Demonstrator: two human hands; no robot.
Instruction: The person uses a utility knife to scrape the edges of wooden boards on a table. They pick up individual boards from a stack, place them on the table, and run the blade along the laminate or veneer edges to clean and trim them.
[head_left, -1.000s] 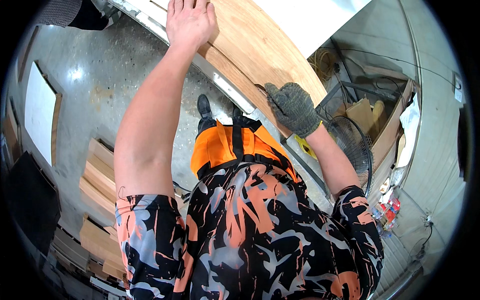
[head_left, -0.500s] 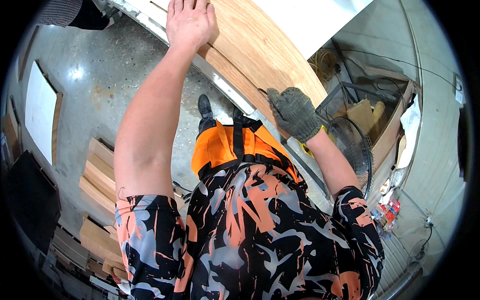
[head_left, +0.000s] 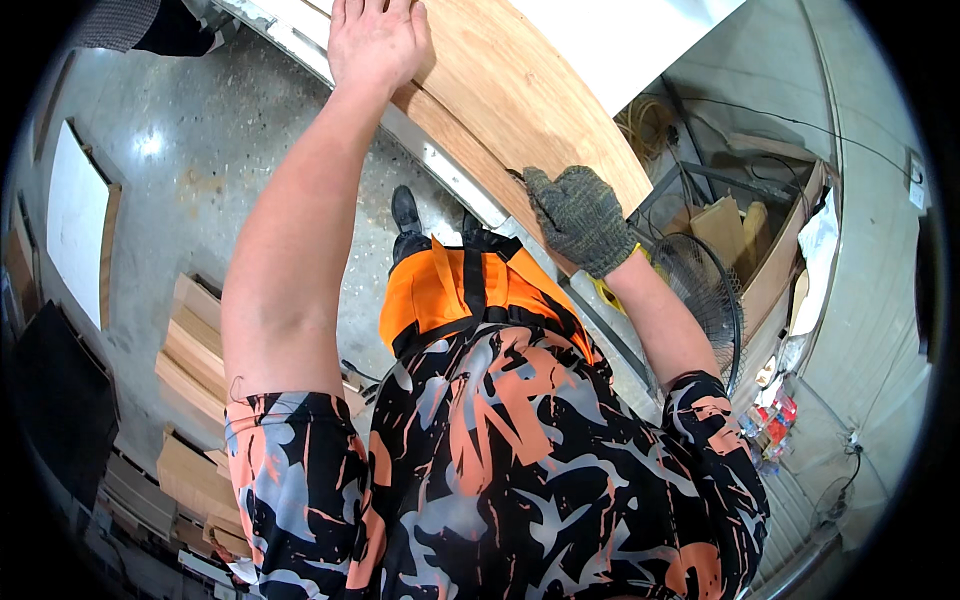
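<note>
My bare left hand lies flat on a wood-grain board, its fingers pointing away from me and cut off by the top edge. Beside that board's near edge runs a narrower wooden strip, with a dark gap between the two. My right hand, in a grey knitted glove, rests over the strip's right end, fingers curled. A small dark tip pokes out by the right thumb; what it belongs to is hidden under the glove.
A white panel lies beyond the boards. To the right stand a black wire fan and a bin with cardboard pieces. Wooden pieces are stacked on the floor at left, near a leaning white panel.
My right hand has slid slightly left and away from me along the strip. The left hand stays flat on the board, nearly in the same place.
</note>
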